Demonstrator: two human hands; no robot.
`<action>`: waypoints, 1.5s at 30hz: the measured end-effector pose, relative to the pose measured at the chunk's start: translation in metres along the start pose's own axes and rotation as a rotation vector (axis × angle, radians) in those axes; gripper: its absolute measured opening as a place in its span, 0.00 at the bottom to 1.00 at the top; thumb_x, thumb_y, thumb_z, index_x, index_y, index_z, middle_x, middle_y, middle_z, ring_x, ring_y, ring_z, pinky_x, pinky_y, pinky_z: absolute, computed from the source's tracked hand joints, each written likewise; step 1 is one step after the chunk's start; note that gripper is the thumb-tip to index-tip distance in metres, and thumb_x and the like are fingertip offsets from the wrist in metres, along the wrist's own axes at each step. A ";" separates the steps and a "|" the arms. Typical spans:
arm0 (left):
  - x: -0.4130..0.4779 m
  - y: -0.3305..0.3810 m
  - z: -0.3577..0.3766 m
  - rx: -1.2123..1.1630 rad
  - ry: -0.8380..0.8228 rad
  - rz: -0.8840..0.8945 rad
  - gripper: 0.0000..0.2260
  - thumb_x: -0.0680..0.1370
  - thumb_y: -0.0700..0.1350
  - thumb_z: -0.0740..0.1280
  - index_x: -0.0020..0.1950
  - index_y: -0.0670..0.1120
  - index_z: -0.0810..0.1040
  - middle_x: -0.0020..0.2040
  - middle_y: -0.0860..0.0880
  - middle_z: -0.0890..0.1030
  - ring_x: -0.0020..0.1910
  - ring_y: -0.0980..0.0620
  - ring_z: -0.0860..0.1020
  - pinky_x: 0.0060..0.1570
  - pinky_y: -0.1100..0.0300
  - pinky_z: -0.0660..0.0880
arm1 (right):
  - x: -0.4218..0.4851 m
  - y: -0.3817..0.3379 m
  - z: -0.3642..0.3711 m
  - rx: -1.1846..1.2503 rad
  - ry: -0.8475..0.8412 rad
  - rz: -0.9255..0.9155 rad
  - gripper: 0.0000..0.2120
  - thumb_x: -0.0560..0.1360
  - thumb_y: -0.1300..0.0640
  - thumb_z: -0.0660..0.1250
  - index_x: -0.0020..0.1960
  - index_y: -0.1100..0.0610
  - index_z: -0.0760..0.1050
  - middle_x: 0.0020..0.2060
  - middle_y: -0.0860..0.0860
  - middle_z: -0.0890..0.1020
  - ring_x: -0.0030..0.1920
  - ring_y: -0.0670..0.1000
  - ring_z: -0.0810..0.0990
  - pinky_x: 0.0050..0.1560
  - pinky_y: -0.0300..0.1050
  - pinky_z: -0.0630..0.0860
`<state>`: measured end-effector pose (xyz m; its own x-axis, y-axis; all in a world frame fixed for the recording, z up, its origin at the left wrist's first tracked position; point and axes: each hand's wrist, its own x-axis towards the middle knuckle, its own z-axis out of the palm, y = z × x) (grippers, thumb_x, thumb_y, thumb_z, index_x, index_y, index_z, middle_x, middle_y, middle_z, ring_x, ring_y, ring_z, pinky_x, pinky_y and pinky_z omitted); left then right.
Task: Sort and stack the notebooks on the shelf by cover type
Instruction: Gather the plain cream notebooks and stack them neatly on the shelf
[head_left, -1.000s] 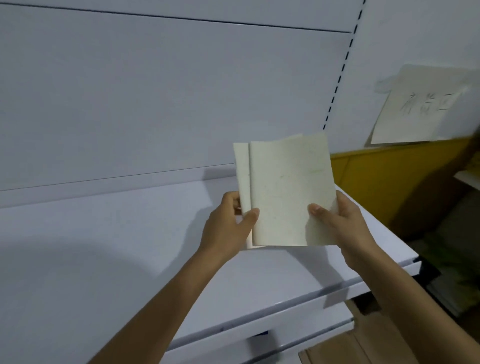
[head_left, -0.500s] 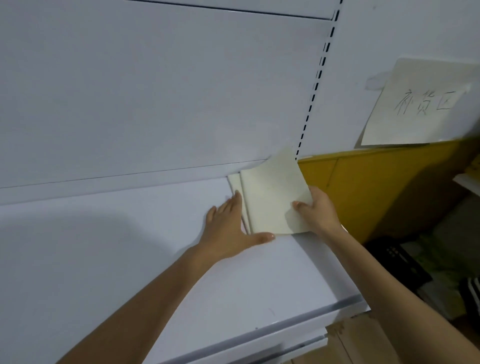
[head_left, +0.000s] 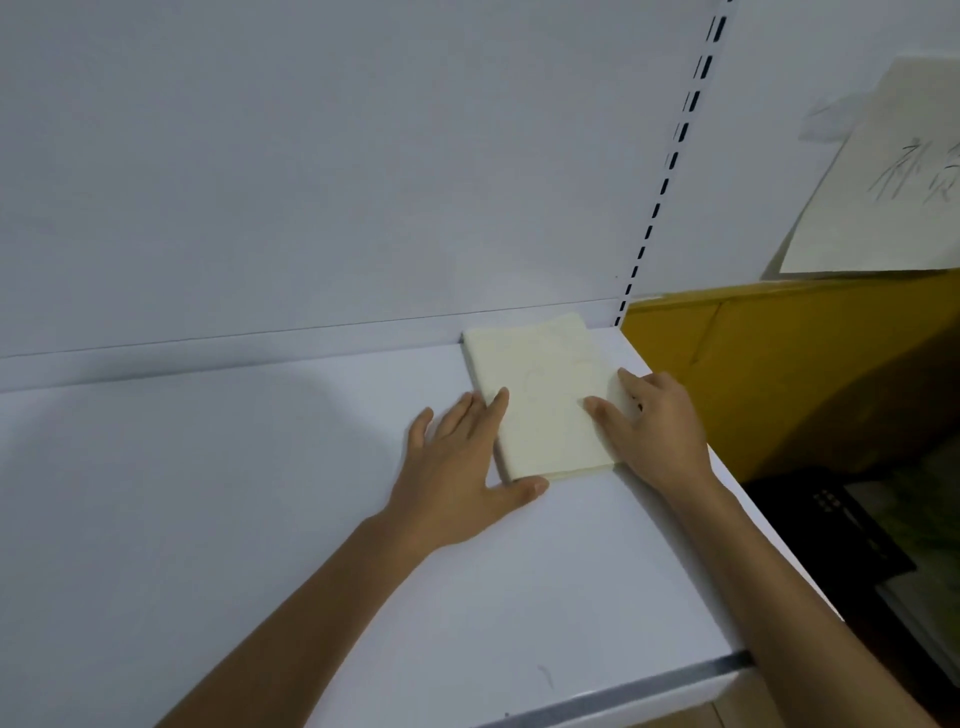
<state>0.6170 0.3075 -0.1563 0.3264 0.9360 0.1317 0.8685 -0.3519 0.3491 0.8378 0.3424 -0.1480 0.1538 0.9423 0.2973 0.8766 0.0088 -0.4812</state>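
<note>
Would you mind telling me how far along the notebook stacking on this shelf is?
Done: the cream-covered notebooks lie flat in the back right corner of the white shelf. In hand: the left hand presses flat against their left edge and the right hand rests on their right side, apparently squaring them. Left: no other notebooks show in this view, so what remains to sort cannot be told.

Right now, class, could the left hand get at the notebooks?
Probably yes. The left hand lies flat beside the notebooks, fingers touching their left edge, thumb at the near corner. Nothing stands between; the right hand rests on their right side.
</note>
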 end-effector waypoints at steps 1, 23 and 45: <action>0.000 0.001 0.000 0.008 0.014 0.000 0.42 0.71 0.72 0.56 0.78 0.52 0.46 0.78 0.51 0.52 0.76 0.57 0.46 0.73 0.48 0.41 | 0.000 0.000 0.001 -0.034 0.002 -0.002 0.24 0.75 0.42 0.65 0.57 0.62 0.77 0.50 0.56 0.76 0.53 0.56 0.72 0.48 0.49 0.68; -0.007 0.013 -0.003 0.073 0.211 -0.025 0.37 0.69 0.69 0.63 0.71 0.48 0.69 0.70 0.49 0.71 0.71 0.54 0.66 0.66 0.56 0.64 | -0.003 -0.008 -0.001 -0.263 0.030 -0.118 0.14 0.79 0.54 0.58 0.54 0.58 0.80 0.50 0.55 0.79 0.51 0.57 0.74 0.44 0.49 0.71; -0.241 -0.208 -0.159 -0.482 0.608 -0.352 0.13 0.75 0.49 0.68 0.60 0.52 0.77 0.50 0.57 0.83 0.47 0.63 0.79 0.50 0.70 0.74 | -0.137 -0.367 0.079 0.130 0.095 -0.782 0.10 0.77 0.49 0.65 0.51 0.53 0.81 0.40 0.49 0.85 0.41 0.54 0.81 0.38 0.45 0.74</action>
<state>0.2979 0.1554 -0.1129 -0.3103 0.8761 0.3689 0.5833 -0.1310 0.8017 0.4592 0.2361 -0.0774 -0.4401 0.6148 0.6544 0.6874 0.6996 -0.1950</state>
